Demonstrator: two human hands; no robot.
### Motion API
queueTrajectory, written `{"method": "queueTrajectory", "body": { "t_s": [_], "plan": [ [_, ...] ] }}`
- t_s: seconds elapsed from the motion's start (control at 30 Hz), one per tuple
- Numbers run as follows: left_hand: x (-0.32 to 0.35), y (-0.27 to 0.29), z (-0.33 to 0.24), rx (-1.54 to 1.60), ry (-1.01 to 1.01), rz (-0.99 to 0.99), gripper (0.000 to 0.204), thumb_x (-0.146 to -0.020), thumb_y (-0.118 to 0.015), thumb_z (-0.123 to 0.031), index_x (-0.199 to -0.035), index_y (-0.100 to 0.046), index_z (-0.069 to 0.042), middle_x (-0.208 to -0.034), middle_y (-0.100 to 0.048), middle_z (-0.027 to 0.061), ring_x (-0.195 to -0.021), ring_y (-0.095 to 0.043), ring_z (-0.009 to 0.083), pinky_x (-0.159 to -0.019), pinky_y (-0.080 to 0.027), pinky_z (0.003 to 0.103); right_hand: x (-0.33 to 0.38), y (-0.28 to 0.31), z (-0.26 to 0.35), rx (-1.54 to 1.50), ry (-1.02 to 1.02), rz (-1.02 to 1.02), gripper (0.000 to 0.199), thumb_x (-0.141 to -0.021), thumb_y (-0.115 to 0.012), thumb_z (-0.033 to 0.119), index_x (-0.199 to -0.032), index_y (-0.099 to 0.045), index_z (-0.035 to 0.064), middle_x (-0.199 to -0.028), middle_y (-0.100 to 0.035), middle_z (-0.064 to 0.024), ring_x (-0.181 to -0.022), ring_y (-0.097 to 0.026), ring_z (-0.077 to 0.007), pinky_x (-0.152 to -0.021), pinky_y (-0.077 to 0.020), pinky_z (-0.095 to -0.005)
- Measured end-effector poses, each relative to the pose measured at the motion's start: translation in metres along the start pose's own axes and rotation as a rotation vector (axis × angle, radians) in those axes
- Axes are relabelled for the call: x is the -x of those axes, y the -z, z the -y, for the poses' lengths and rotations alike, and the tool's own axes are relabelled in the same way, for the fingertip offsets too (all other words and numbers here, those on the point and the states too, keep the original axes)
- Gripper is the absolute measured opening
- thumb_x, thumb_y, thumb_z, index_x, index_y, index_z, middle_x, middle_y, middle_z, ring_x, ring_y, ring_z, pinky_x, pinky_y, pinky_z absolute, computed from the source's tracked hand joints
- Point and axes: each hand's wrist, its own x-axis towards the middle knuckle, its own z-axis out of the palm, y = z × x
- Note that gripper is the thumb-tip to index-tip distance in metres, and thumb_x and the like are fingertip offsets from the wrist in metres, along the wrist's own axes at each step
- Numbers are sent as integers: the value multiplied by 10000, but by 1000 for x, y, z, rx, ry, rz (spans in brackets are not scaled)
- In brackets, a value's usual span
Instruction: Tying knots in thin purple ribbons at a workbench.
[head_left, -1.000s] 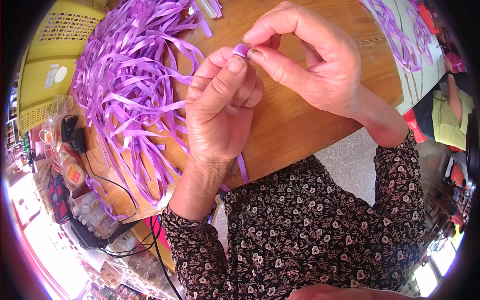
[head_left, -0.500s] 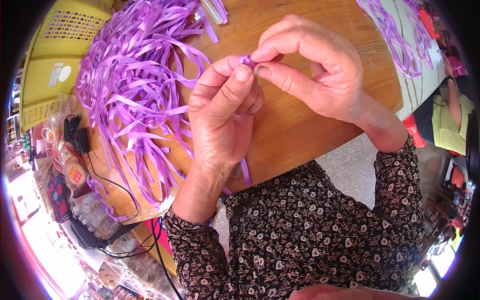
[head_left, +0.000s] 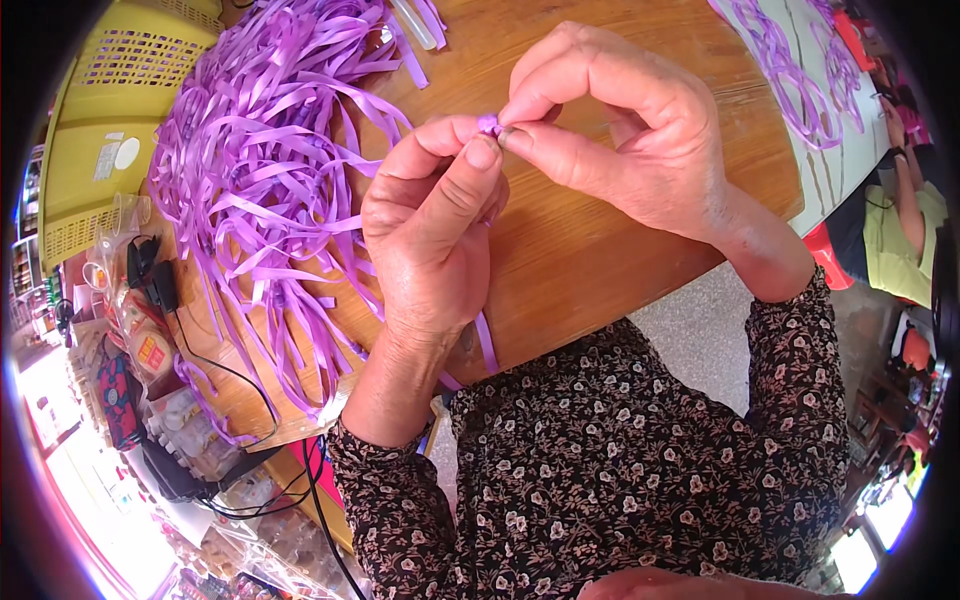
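Note:
Between my two hands, above the wooden table (head_left: 560,270), is a small knotted bit of purple ribbon (head_left: 489,124). My left hand (head_left: 430,215) pinches it from the left between thumb and forefinger. From the right, the thumb and forefinger of my right hand (head_left: 630,140) close on the same knot. Most of this ribbon is hidden by my fingers; a purple strip (head_left: 485,343) shows below my left wrist at the table's edge. A large tangled heap of purple ribbons (head_left: 270,150) lies to the left of my left hand.
A yellow perforated basket (head_left: 120,130) stands at the far left. Below it are clear plastic bags, a black adapter (head_left: 163,285) and dark cables. At the right, more purple ribbons (head_left: 790,80) lie on a white surface. A person in a yellow-green top (head_left: 900,235) is beyond it.
Both hands have shifted slightly left with the knot held between their fingertips. The left fingers have curled a little, and more of the knot shows.

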Motion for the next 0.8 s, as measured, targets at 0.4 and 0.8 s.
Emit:
{"method": "queueTrajectory", "body": {
  "t_s": [0.4,0.8],
  "plan": [
    [-3,1,-2,108,134,-7,95,-875,-598,-106,-931,-597,-30,-628,-456,-50,-525,-327,56,-498,-259,215,1,-3,-6,-244,29,-111,110,-758,-666,-25,-849,-627,23,-825,-621,-20,-827,-589,-111,-738,-470,-244],
    [-1,-1,-6,49,129,-15,104,-874,-606,-119,-933,-596,-34,-629,-458,-55,-515,-325,50,-490,-254,209,-4,3,-10,-122,43,-8,124,-777,-688,33,-896,-651,28,-842,-638,-23,-825,-603,-119,-742,-476,-250]
  ]
}}
